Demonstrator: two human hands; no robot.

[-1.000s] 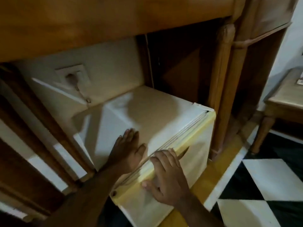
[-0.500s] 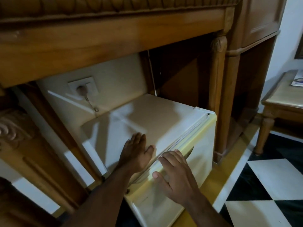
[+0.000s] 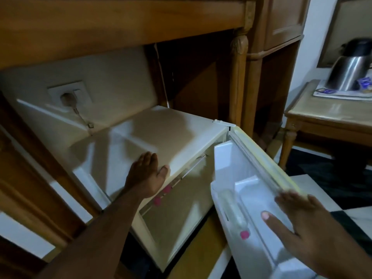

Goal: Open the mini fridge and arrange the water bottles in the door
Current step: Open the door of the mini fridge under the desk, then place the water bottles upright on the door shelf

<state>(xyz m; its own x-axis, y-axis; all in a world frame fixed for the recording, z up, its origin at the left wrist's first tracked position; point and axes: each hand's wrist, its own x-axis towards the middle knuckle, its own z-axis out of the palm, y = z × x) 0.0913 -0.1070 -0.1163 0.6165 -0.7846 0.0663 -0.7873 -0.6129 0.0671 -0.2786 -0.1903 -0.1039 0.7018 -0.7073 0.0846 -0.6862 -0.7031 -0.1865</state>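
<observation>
A white mini fridge (image 3: 161, 133) stands in a niche under a wooden desk. Its door (image 3: 251, 172) hangs open, swung out to the right with the inner shelves showing. My left hand (image 3: 147, 178) lies flat on the fridge top near the front edge, holding nothing. The fingers of my right hand (image 3: 302, 222) are spread against the door's inner side and top edge. A clear water bottle (image 3: 234, 210) with a pink cap sits in the door shelf. Two pink bottle caps (image 3: 166, 190) show just inside the fridge, below my left hand.
The wooden desk (image 3: 120, 23) overhangs the fridge. A wall socket (image 3: 69, 96) with a plug and cord sits behind it. At the right, a wooden side table (image 3: 326, 111) carries a steel kettle (image 3: 350, 73). The black and white tiled floor (image 3: 322, 178) lies under the open door.
The fridge door was shut and has swung open to the right. My right hand went with it. My left hand stayed flat on the fridge top.
</observation>
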